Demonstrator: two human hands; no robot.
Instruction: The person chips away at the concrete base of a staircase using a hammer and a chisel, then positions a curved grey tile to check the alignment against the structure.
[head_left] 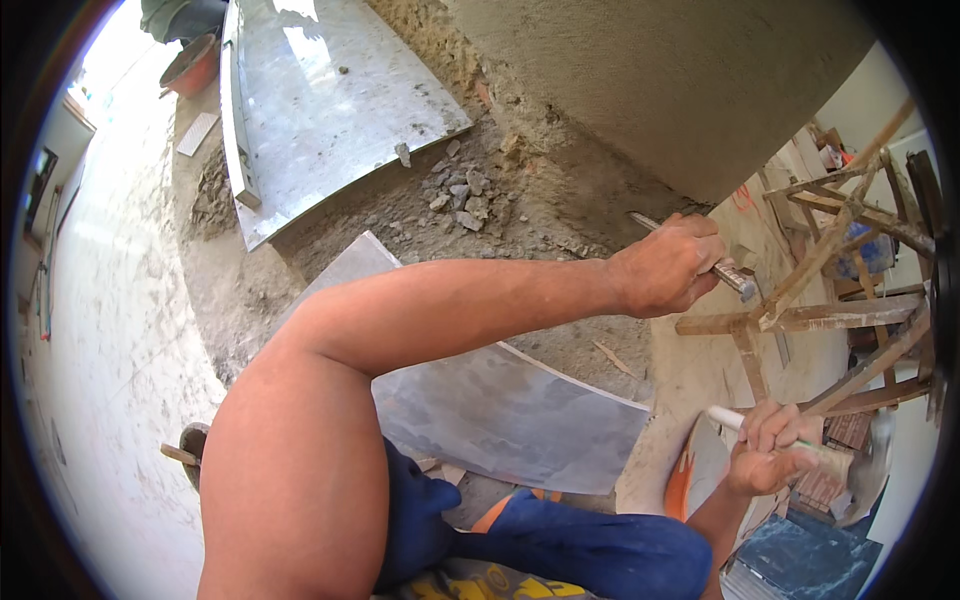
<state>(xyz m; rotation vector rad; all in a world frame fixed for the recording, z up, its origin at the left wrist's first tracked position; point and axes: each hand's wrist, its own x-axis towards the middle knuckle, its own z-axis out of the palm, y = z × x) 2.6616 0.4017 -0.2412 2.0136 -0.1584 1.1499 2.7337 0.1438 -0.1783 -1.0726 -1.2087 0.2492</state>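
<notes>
My left hand [665, 265] is closed around a metal chisel [735, 278]. The chisel's thin end points left to the rough base of the plastered wall [650, 90], and its blunt end sticks out to the right of my fist. Lower at the right, my right hand [768, 450] grips a tool with a white handle [725, 416]. Past that hand the tool's other end is smeared, so its kind is unclear. Under my left arm lies a grey stone slab [540, 410], and broken rubble [465, 195] is strewn on the dirt beyond it.
A pale slab [350, 110] lies at the upper left with a metal straightedge [236, 140] along its side. An orange basin [190, 65] stands farther back. Wooden trestles [820, 318] crowd the right side, above a dark slab [800, 555]. A bucket [192, 455] is at the left.
</notes>
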